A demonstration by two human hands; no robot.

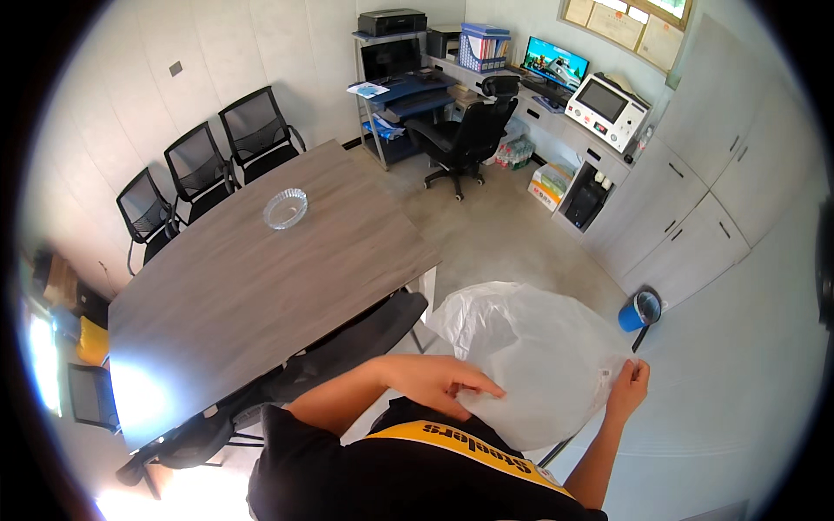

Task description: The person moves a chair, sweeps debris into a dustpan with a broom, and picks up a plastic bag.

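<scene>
A large, translucent white plastic bag (530,347) hangs puffed out in front of my body. My right hand (627,391) is closed on its edge at the right, close to a small printed label on the plastic. Across the near left part of the bag reaches my left hand (441,382), its fingers stretched out and apart, touching or just over the film. Part of that hand's palm side is hidden, and so is the underside of the bag.
The long wooden table (261,286) stands at left, with a glass dish (286,209) on it and black chairs (195,165) around it. A blue bin (638,311) sits by the cabinets (678,217). Beyond are an office chair (460,135) and a desk with a monitor (554,64).
</scene>
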